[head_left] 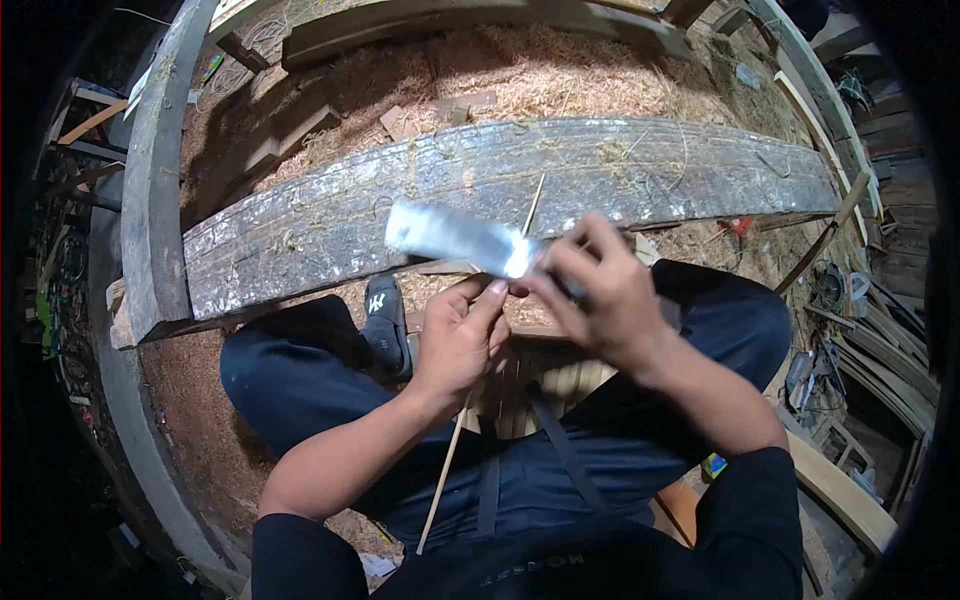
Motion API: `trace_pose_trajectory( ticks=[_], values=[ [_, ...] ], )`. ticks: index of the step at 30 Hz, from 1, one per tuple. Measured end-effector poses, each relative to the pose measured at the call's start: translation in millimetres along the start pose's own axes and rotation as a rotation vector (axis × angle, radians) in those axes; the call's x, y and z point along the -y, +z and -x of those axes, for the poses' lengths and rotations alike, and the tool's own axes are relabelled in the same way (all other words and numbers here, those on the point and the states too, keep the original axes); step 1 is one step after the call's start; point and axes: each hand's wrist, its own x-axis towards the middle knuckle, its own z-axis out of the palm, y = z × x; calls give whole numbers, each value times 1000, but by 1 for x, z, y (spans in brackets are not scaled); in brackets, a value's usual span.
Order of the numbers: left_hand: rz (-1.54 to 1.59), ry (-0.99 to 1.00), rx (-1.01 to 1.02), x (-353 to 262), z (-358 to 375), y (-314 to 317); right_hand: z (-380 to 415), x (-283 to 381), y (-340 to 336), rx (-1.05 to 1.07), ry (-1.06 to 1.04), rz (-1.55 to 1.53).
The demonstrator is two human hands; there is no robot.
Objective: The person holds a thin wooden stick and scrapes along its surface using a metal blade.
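Observation:
My left hand [455, 340] is closed around a thin wooden stick [443, 485]. The stick's lower end runs down toward my lap, and its far end points up over the plank beyond my hands. In my right hand [615, 305] is a broad-bladed knife [450, 238], its shiny blade smeared by motion and pointing left. The blade lies across the stick's line in this view, just beyond my left fingertips. My right fingers wrap the knife's dark handle, which is mostly hidden.
A long weathered plank [320, 230] spans in front of my knees. Wood shavings [560, 70] cover the ground behind it. A thick wooden beam [155, 200] stands at left. Thin wood strips [880, 365] are piled at right. A sandalled foot [385, 325] rests below the plank.

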Motion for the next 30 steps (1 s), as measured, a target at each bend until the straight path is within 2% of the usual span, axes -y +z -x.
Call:
trace_pose_trajectory(
  ticks=[1,3,7,9,11,13,17,20,21,23,25,27,30],
  values=[
    [5,27,21,0,1,0,-5,-8,-2,-2,74,74],
    [65,8,34,0,1,1,-8,-13,-5,-32,84,113],
    [-55,6,-30,4,3,-2,0,0,1,10,-13,-47],
    [49,5,-12,0,4,4,-6,-13,-6,-11,117,109],
    [73,-5,14,-1,6,3,-2,-11,-5,-19,98,123],
    [-34,32,6,5,4,-2,5,3,0,-4,5,-37],
    [32,-16,37,0,8,-2,-1,-17,-5,-48,124,107],
    [36,-2,37,4,9,-2,8,2,-1,-14,-7,-26],
    [26,-20,26,3,11,-3,6,-3,-1,-15,-5,-31],
    [23,-34,16,4,12,-6,1,-15,-4,-39,136,69],
    [33,-29,23,3,11,-4,1,-11,-5,-56,124,114],
    [9,-31,7,2,13,-5,8,0,0,-16,4,-9],
    [39,-45,15,3,13,-6,0,-13,-2,-26,97,100]
  ],
)
